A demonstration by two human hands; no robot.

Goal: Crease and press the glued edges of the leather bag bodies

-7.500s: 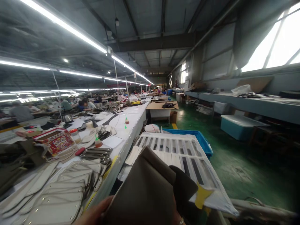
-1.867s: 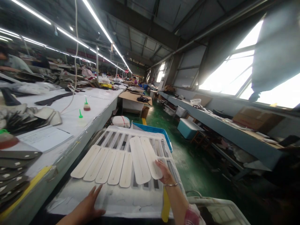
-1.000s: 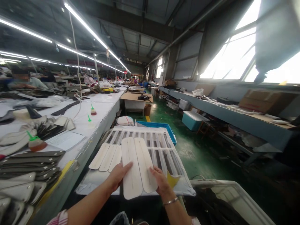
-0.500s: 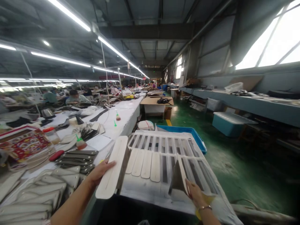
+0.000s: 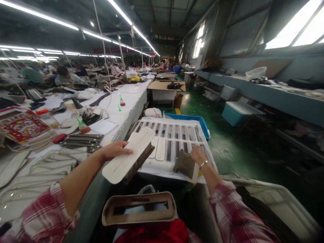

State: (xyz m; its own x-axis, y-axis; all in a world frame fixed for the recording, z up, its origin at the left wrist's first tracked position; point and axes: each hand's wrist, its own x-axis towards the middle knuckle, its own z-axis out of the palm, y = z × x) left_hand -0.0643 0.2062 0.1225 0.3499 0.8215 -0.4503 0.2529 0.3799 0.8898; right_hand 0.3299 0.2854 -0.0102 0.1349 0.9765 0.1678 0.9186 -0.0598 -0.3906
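Strip [image 5: 129, 158], left of centre, gripped by my left fingers [image 5: 126, 151]; my right fingers [image 5: 195, 152] grip a brown piece [image 5: 186, 163] at the rack [image 5: 158, 165], right of centre. Neither is released yet; at least two more strips [image 5: 160, 148] lie flat. The rack's left edge nears the table [image 5: 135, 96]; the floor [image 5: 220, 148] gives room at right.

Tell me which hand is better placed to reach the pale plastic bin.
Probably the right hand: it is nearer the pale plastic bin, its plaid sleeve alongside. The left hand, holding a white-faced piece, is farther off.
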